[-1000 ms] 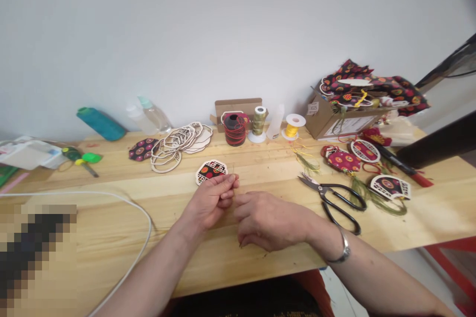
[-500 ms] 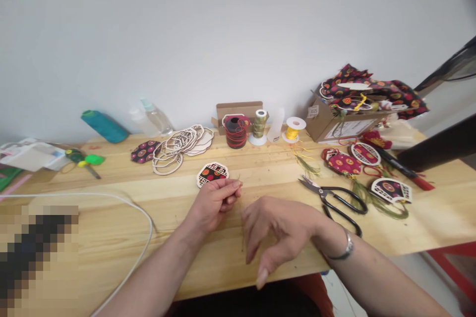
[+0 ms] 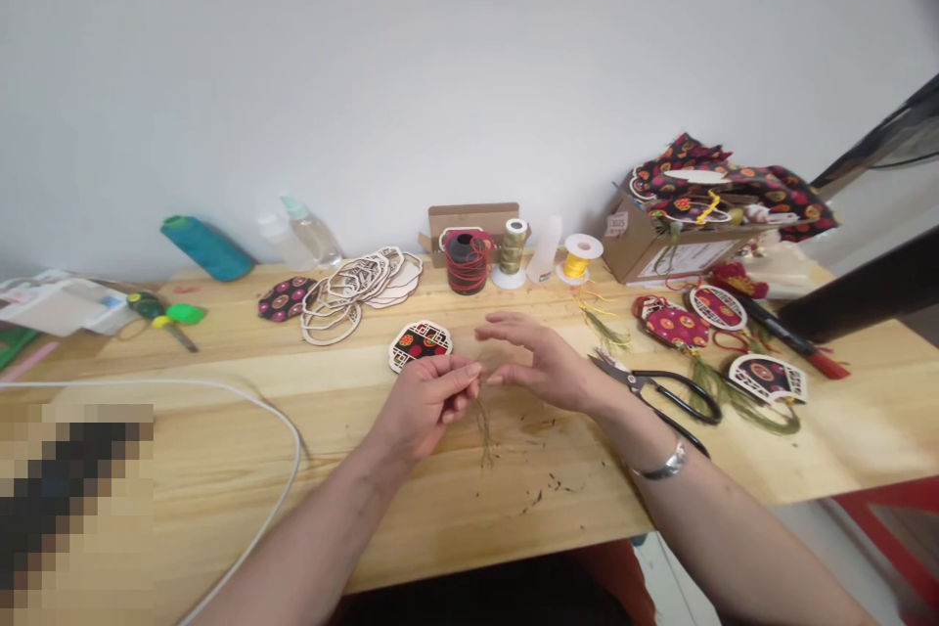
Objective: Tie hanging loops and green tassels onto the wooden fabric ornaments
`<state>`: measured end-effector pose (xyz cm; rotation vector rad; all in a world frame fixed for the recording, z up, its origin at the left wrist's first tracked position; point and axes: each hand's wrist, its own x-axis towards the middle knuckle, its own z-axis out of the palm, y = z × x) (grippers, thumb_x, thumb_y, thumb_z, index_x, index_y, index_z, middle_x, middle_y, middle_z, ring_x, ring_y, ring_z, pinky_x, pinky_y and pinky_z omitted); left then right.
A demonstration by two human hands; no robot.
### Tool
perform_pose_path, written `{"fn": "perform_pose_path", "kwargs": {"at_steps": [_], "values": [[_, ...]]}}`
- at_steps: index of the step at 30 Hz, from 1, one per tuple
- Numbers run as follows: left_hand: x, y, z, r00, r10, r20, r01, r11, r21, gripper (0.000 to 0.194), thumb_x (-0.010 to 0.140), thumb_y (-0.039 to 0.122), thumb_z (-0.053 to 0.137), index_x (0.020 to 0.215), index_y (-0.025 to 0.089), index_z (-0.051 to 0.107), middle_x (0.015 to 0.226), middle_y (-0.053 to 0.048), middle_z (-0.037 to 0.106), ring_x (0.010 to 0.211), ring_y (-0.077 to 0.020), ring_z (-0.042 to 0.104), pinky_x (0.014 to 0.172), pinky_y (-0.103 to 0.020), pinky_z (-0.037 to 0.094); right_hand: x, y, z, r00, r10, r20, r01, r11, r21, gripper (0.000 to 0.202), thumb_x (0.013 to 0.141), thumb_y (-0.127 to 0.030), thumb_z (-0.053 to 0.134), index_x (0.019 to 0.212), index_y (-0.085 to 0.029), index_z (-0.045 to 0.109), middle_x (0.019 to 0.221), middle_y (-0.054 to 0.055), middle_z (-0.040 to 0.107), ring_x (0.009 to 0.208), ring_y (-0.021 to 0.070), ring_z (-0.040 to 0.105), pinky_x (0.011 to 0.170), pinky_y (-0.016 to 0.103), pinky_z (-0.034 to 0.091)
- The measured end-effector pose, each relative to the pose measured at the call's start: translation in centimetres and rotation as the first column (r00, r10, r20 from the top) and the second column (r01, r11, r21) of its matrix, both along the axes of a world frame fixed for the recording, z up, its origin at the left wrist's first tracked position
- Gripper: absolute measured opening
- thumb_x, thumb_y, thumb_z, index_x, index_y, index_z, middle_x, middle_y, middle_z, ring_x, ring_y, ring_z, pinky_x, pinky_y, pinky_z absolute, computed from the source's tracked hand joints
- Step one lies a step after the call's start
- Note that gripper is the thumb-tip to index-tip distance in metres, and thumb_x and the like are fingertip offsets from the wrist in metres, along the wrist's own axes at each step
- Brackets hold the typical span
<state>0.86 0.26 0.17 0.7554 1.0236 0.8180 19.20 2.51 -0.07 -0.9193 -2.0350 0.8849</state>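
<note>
Thumb and fingers of my left hand [image 3: 438, 403] pinch a small bunch of olive-green thread [image 3: 484, 432], whose loose ends hang down over the wooden table. Just to the right, my right hand [image 3: 539, 364] is open, thumb and fingers apart, close to the pinched thread. I see nothing in it. Behind my left hand lies a wood-framed ornament [image 3: 421, 344] with dark patterned fabric in it. Black-handled scissors [image 3: 660, 391] rest beside my right wrist, partly behind the forearm.
Wooden frames [image 3: 352, 284] are piled at the back. Spools of red cord [image 3: 468, 264], green thread [image 3: 512, 249] and yellow cord [image 3: 581, 259] stand by the wall. A cardboard box [image 3: 660, 245] with fabric and finished ornaments [image 3: 767, 379] are at right. A white cable [image 3: 279, 411] crosses the left.
My right hand has lifted away from the table's front and turned, its fingers now near the left fingertips. The hanging thread now shows below my left hand, which has barely moved.
</note>
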Motion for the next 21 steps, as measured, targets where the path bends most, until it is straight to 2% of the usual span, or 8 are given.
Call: {"fn": "perform_pose_path", "kwargs": {"at_steps": [2, 5, 8, 13, 17, 21], "values": [[0.1, -0.04, 0.03, 1.0, -0.008, -0.001, 0.008, 1.0, 0.003, 0.026, 0.058, 0.029, 0.078, 0.057, 0.01, 0.061, 0.05, 0.002, 0.055, 0.037, -0.0007, 0.038, 0.034, -0.012, 0.019, 0.1, 0.15, -0.1, 0.999, 0.042, 0.029, -0.042, 0.999, -0.032, 0.039, 0.073, -0.026, 0.072, 0.11, -0.021, 0.063, 0.096, 0.006, 0.066, 0.114, 0.0223, 0.048, 0.097, 0.043, 0.039], [0.24, -0.05, 0.04, 1.0, -0.014, -0.006, 0.014, 1.0, 0.009, 0.026, 0.057, 0.03, 0.078, 0.058, 0.01, 0.061, 0.05, 0.002, 0.055, 0.038, -0.0006, 0.038, 0.034, -0.012, 0.02, 0.2, 0.24, 0.08, 0.999, 0.043, 0.031, -0.042, 0.998, -0.049, 0.024, 0.076, -0.023, 0.069, 0.099, -0.018, 0.068, 0.083, 0.005, 0.061, 0.095, 0.0192, 0.053, 0.086, 0.036, 0.044], [0.37, 0.01, 0.03, 0.999, -0.025, -0.022, 0.025, 1.0, 0.004, 0.026, 0.057, 0.03, 0.078, 0.058, 0.01, 0.061, 0.05, 0.002, 0.055, 0.037, -0.0006, 0.038, 0.033, -0.012, 0.02, 0.24, 0.26, 0.25, 0.999, 0.038, 0.021, -0.037, 0.998, -0.042, 0.02, 0.08, -0.021, 0.064, 0.1, -0.017, 0.069, 0.072, 0.002, 0.054, 0.082, 0.0161, 0.05, 0.081, 0.033, 0.043], [0.62, 0.08, 0.06, 0.997, -0.065, -0.041, 0.064, 0.998, -0.022, 0.025, 0.057, 0.028, 0.078, 0.059, 0.009, 0.062, 0.05, 0.002, 0.055, 0.037, -0.0005, 0.037, 0.033, -0.013, 0.019, 0.22, 0.26, 0.21, 0.996, 0.076, -0.046, -0.08, 0.992, -0.096, 0.024, 0.08, -0.025, 0.064, 0.103, -0.019, 0.067, 0.072, 0.0, 0.052, 0.079, 0.0151, 0.048, 0.078, 0.032, 0.041], [0.62, -0.01, 0.04, 0.995, -0.087, -0.056, 0.085, 0.996, -0.031, 0.023, 0.059, 0.028, 0.077, 0.063, 0.009, 0.064, 0.051, 0.002, 0.054, 0.037, -0.0003, 0.036, 0.033, -0.014, 0.019, -0.19, 0.2, 0.15, 0.995, 0.055, -0.085, -0.066, 0.989, -0.131, 0.009, 0.079, -0.025, 0.065, 0.084, -0.019, 0.07, 0.069, 0.0, 0.053, 0.077, 0.0142, 0.049, 0.077, 0.031, 0.04], [0.51, -0.14, -0.04, 0.996, -0.085, -0.035, 0.084, 0.996, -0.037, 0.026, 0.059, 0.03, 0.078, 0.071, 0.009, 0.067, 0.052, 0.002, 0.054, 0.037, -0.0005, 0.037, 0.034, -0.014, 0.018, -0.62, 0.06, 0.21, 0.996, -0.021, -0.086, 0.012, 0.994, -0.104, 0.009, 0.079, -0.023, 0.065, 0.072, -0.018, 0.067, 0.07, 0.001, 0.056, 0.077, 0.0147, 0.05, 0.076, 0.03, 0.04]]}}
